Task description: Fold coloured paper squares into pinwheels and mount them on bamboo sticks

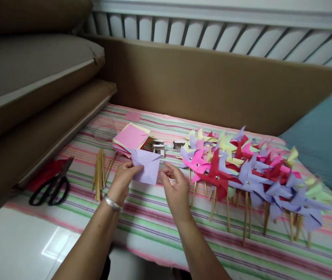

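Observation:
My left hand (pixel 125 177) pinches the left edge of a light purple paper square (pixel 146 165), thumb on top. Slits run inward from the square's corners. Just to the right of the paper is my right hand (pixel 176 184), its fingers loosely curled and the thumb and forefinger apart, with nothing plainly visible between them. Behind the purple square lies a stack of coloured paper squares (pixel 132 136), pink on top. Small open boxes (pixel 158 147) stand beside that stack. Finished paper pinwheels (pixel 216 177) on wooden sticks crowd the right side.
Wooden sticks (pixel 98 175) lie in a bundle to the left. Black-handled scissors (pixel 51 188) rest near red material (pixel 43 175). A pink paper piece (pixel 132 116) lies at the back. Stacked cushions (pixel 51 116) border the left, a brown panel (pixel 197 85) the back.

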### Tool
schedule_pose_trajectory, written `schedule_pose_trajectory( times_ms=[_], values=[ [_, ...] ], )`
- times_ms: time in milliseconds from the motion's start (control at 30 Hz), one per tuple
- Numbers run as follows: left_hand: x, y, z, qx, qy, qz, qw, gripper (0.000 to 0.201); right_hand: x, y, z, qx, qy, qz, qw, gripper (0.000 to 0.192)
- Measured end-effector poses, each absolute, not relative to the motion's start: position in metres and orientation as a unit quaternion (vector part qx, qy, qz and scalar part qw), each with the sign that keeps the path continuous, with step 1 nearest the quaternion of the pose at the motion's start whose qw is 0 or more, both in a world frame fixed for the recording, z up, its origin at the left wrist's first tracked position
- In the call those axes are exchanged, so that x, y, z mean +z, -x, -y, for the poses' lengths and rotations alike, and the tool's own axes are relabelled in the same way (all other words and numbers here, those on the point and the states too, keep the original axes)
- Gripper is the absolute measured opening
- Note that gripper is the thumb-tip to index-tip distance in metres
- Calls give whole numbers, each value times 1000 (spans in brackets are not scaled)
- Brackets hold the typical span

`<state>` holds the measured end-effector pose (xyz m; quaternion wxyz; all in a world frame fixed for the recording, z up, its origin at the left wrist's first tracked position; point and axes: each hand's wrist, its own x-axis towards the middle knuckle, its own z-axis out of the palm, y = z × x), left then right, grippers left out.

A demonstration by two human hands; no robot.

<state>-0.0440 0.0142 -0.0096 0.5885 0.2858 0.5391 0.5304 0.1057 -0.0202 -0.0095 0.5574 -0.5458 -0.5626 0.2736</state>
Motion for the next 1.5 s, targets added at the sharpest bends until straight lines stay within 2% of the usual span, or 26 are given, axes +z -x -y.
schedule_pose_trajectory(
  times_ms=[100,267,467,667,900,1167,1500],
  values=[
    [-8,53,-16,539,-288,-542,577,23,-9,-103,25,139,490,689,515,22],
    [-1,56,-13,529,-273,-535,599,25,-18,-102,23,75,476,751,452,26],
    [8,55,-11,517,-251,-524,629,24,-18,-103,22,72,455,772,438,28],
    [4,54,-11,507,-271,-525,627,25,-15,-107,21,95,428,779,449,22],
    [-7,44,-9,496,-329,-503,627,19,-11,-106,21,202,471,730,452,10],
    [-6,39,-8,493,-310,-508,635,22,-9,-116,19,278,487,681,472,13],
    [1,49,-9,498,-282,-517,637,25,-12,-116,18,125,453,781,410,21]
  ],
)
